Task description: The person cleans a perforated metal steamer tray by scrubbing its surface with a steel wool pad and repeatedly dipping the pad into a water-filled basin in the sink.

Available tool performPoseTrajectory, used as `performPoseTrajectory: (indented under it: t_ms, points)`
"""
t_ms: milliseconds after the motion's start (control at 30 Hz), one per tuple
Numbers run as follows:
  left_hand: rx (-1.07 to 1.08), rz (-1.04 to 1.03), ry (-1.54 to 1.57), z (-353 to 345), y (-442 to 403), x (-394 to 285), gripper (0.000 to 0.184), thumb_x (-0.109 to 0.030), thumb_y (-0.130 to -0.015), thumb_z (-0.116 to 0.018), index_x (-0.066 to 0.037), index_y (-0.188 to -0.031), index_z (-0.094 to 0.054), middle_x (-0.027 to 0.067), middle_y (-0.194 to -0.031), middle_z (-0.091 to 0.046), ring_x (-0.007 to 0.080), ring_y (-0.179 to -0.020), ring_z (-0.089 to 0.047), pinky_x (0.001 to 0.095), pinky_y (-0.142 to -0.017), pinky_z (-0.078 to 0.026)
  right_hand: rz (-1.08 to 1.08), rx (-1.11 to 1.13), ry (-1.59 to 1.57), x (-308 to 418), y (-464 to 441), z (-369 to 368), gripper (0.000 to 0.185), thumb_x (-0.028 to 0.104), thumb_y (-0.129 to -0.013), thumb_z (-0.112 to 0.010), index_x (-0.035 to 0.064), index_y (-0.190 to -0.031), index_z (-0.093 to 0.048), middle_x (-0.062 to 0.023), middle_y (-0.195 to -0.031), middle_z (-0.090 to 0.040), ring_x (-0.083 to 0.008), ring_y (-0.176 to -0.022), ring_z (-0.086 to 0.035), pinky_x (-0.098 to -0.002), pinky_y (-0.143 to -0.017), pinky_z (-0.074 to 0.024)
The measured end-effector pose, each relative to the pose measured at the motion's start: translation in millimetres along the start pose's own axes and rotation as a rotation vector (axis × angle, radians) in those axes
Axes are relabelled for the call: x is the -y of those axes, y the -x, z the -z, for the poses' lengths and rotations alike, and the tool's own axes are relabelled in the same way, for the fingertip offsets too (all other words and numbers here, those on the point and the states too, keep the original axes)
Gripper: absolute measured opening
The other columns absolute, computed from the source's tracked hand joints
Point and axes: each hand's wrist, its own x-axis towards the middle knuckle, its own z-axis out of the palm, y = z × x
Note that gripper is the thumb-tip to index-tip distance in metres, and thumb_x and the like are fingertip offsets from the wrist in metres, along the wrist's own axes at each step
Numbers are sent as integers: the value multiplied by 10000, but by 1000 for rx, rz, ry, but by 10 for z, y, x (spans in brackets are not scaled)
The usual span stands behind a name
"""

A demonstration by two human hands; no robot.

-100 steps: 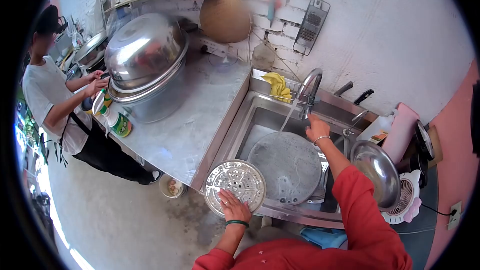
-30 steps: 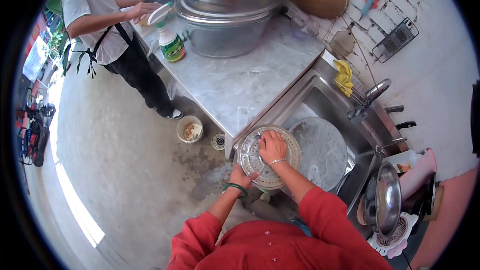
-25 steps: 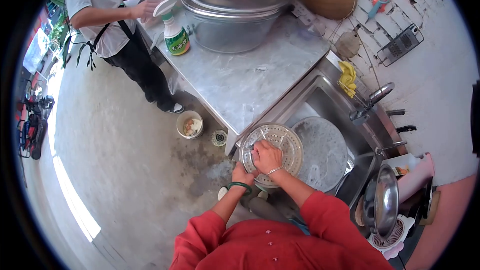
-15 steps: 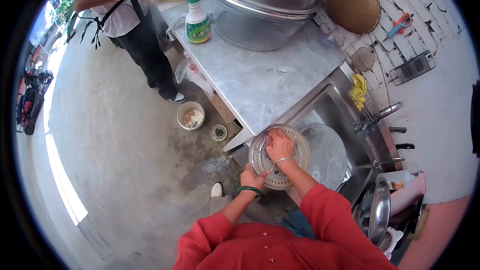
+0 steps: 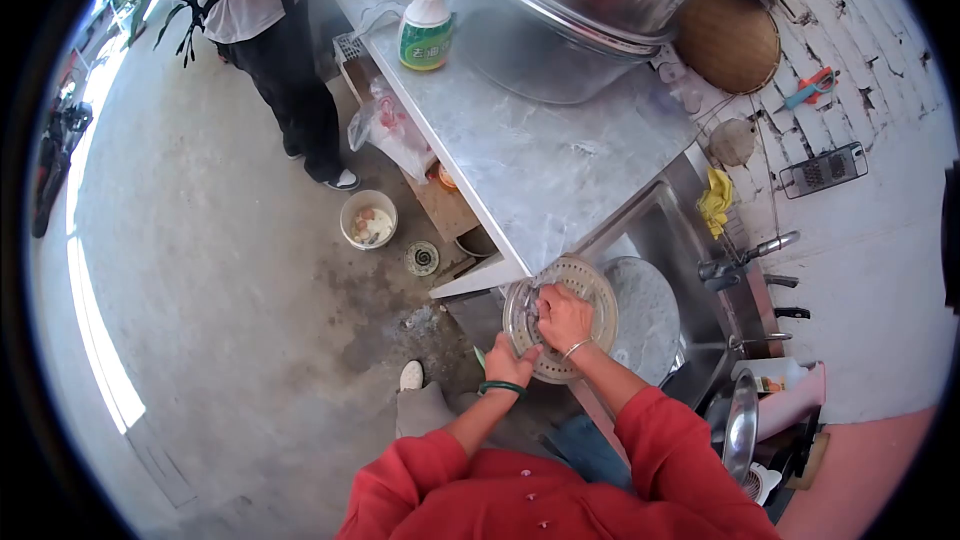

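So the perforated plate [image 5: 592,285] is right by the counter [image 5: 560,170] corner. My left hand [image 5: 510,364] pinches its rim; right hand [image 5: 566,319] is curled on top, can't tell around what.

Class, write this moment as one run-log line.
left hand: holding perforated plate | right hand: on plate | sink: grey disc | counter: spray bottle
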Motion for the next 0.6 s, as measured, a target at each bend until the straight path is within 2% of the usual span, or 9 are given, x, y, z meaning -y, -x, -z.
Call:
performPoseTrajectory:
  t_ms: [100,167,233,367,433,500,567,600]
  points:
    - [38,33,23,7,-5,-5,492,-336,-667,-763,3,-950,-547,230,-879,-638,391,-852,-620,428,-751,-479,-126,-59,123,-180,-466,-36,102,156,-750,-594,87,-825,-598,-89,-821,-599,-308,-752,-610,-438,-624,-482]
    - [43,41,11,-2,-10,29,492,-339,-667,-765,3,-945,-546,232,-875,-638,391,-850,-621,428,-745,-481,-143,-80,150,-58,-337,-57,105,160,-740,-605,85,-813,-603,-94,-825,-601,-310,-751,-608,-434,-624,-483]
    - [0,-25,-73,-49,-56,23,465,-290,-686,-751,18,-940,-514,254,-834,-634,425,-828,-612,445,-728,-487,22,-57,-32,116,-22,-63,100,145,-727,-605,74,-796,-618,-109,-811,-607,-331,-736,-602,-438,-614,-476]
    - [31,-15,-47,-2,-10,24,463,-291,-685,-749,18,-938,-514,253,-830,-634,430,-822,-611,450,-728,-485,64,-31,-58,35,-107,-131,107,151,-728,-606,75,-801,-621,-114,-820,-609,-329,-744,-604,-442,-613,-474]
    - [29,-26,39,10,-1,-14,456,-293,-689,-740,17,-927,-506,256,-827,-632,439,-814,-606,465,-722,-482,-184,-40,57,-87,-473,-131,114,163,-735,-609,88,-821,-605,-100,-817,-596,-309,-766,-609,-441,-621,-481]
    - [19,-43,6,-18,10,29,445,-294,-690,-738,14,-911,-506,254,-821,-632,434,-805,-609,465,-716,-484,-118,-84,58,46,-293,-79,106,164,-731,-609,83,-799,-606,-107,-813,-594,-312,-762,-609,-441,-621,-479]
    - [0,-53,-16,-31,-12,25,434,-295,-692,-736,10,-896,-505,251,-816,-633,429,-796,-611,465,-711,-485,46,-3,-72,220,53,-135,103,155,-720,-607,66,-769,-623,-125,-811,-606,-336,-737,-602,-443,-618,-472]
    - [16,-32,-5,-18,2,32,437,-300,-689,-740,10,-886,-503,251,-809,-632,427,-787,-613,463,-706,-486,51,3,-69,212,53,-139,103,155,-720,-607,66,-769,-623,-125,-811,-606,-336,-737,-602,-443,-618,-472]
